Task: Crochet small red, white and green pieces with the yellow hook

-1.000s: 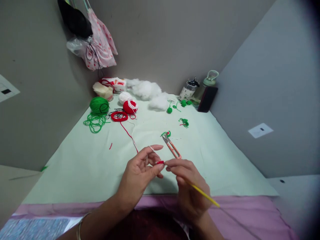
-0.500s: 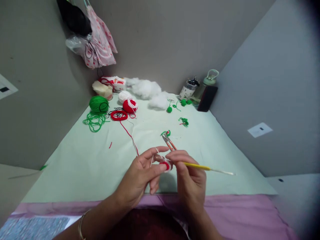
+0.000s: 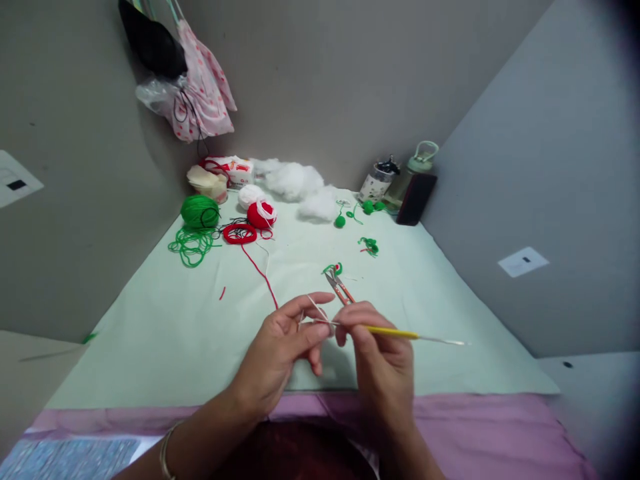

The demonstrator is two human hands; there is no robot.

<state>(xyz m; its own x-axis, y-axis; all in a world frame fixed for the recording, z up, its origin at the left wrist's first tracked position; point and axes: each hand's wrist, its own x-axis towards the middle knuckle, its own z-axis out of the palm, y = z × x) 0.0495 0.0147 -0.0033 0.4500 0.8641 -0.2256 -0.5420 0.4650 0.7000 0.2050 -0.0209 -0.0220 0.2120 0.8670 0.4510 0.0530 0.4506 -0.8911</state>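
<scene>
My left hand (image 3: 287, 343) pinches a small crochet piece (image 3: 331, 329), mostly hidden behind the thumb and fingers. White yarn (image 3: 316, 307) runs over its raised index finger down to the piece. My right hand (image 3: 380, 347) is closed on a crochet hook with a yellow handle (image 3: 393, 331); its thin metal end points right, and the other end meets the yarn at the left fingertips. Just beyond the hands lie small thread snips (image 3: 340, 288) with orange handles, their blades over a green and red crochet bit (image 3: 336, 269).
At the left sit a green yarn ball (image 3: 200, 211), a red and white ball (image 3: 261, 215) and a red yarn coil (image 3: 240, 233). White stuffing (image 3: 295, 181) lies along the back wall. A phone (image 3: 417, 199) leans by a bottle (image 3: 400, 183) at the back right.
My left hand has turned the crochet piece, so its red and white face is now hidden. The hook remains in my right hand, its tip still at the yarn.
</scene>
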